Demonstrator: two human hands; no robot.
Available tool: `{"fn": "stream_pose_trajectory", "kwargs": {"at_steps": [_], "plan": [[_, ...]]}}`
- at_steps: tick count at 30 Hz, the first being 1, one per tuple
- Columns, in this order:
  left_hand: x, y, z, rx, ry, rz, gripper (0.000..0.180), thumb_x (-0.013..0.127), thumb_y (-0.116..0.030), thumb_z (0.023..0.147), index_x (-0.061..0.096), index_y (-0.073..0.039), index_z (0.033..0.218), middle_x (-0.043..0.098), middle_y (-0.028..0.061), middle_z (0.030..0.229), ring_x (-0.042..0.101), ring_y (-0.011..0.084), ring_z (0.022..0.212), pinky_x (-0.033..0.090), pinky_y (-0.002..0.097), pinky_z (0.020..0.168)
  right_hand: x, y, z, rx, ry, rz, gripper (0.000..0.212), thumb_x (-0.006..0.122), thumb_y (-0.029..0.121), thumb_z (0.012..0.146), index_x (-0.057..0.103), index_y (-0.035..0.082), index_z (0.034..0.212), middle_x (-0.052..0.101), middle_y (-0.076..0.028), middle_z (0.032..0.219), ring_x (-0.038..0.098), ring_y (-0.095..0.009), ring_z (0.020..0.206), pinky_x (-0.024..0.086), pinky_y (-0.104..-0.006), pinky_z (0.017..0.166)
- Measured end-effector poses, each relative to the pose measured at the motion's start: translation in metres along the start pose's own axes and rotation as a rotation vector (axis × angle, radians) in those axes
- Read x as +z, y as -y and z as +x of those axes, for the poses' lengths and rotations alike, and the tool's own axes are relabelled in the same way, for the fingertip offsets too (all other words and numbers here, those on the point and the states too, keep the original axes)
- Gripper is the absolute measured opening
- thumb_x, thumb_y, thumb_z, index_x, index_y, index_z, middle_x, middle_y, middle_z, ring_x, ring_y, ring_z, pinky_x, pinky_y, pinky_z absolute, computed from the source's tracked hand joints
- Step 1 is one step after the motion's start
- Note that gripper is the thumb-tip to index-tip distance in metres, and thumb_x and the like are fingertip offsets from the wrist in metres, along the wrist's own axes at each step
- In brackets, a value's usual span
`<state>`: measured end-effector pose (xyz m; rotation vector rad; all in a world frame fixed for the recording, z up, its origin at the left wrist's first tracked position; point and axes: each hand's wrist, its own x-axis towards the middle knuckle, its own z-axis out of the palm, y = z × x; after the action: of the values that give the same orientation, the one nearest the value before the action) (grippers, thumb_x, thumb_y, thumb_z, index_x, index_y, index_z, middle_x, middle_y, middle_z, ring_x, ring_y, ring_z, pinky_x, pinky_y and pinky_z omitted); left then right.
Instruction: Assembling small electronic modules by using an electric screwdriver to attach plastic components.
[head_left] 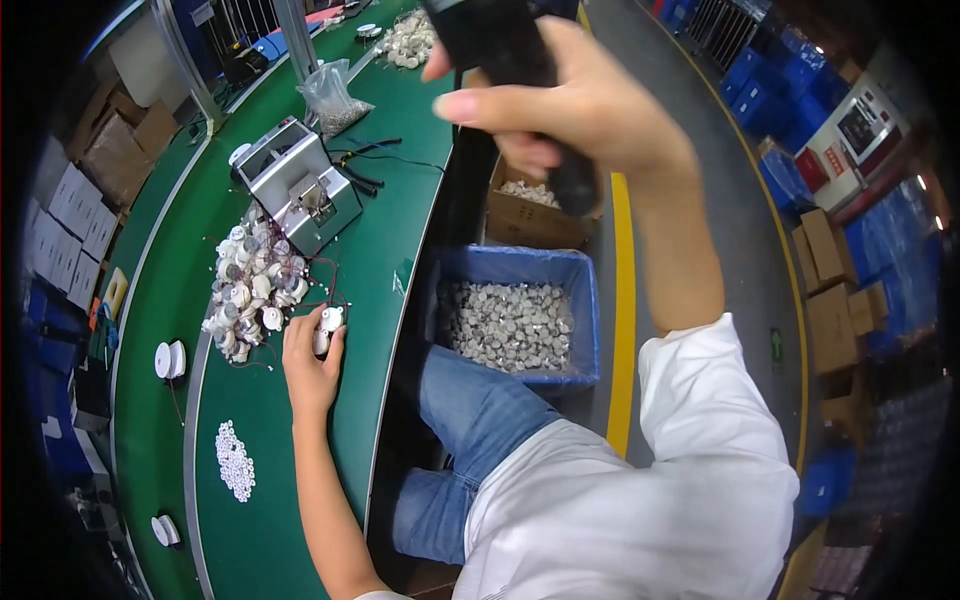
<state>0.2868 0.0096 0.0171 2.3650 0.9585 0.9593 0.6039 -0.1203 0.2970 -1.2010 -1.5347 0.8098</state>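
My left hand (310, 362) rests on the green bench with its fingers closed around a small white round plastic part (331, 320). Thin dark red wires run beside that part. Raised high in front of me, my right hand (575, 105) grips a black cylindrical tool (500, 45), blurred by motion, whose tip I cannot make out. A heap of white and clear round parts (250, 280) with wires lies just left of my left hand. Behind the heap stands a silver metal machine (310, 195), tilted in view. Small white rings (235, 462) are spread nearer to me.
A blue bin (592, 330) of small pale parts stands right of the bench, with a cardboard box (535, 228) behind it. On the bench are a clear bag of small pieces (335, 100), black cables (368, 165) and white spools (170, 360).
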Motion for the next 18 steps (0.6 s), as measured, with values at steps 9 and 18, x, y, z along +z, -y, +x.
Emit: {"fn": "stream_pose_trajectory", "kwargs": {"at_steps": [9,18], "plan": [[-0.013,-0.013,-0.005,0.02,-0.02,0.005,0.036,0.079,-0.01,0.088,0.069,-0.001,0.121,0.065,0.0147,0.102,0.062,0.0346,0.095,0.051,0.0435,0.085,0.053,-0.123,0.106,-0.401,-0.237,0.053,0.041,0.079,0.019,0.096,0.057,0.0,0.126,0.067,-0.004,0.08,0.063,-0.011,0.057,0.053,-0.0275,0.056],[-0.015,-0.012,-0.005,-0.016,0.023,0.042,0.04,0.079,-0.02,0.089,0.069,-0.003,0.124,0.062,0.0132,0.097,0.062,0.0335,0.092,0.05,0.0439,0.084,0.138,-0.172,0.188,-0.491,-0.494,0.193,0.035,0.08,0.021,0.096,0.054,0.003,0.109,0.058,0.0,0.071,0.057,-0.009,0.055,0.045,-0.027,0.05]]}}
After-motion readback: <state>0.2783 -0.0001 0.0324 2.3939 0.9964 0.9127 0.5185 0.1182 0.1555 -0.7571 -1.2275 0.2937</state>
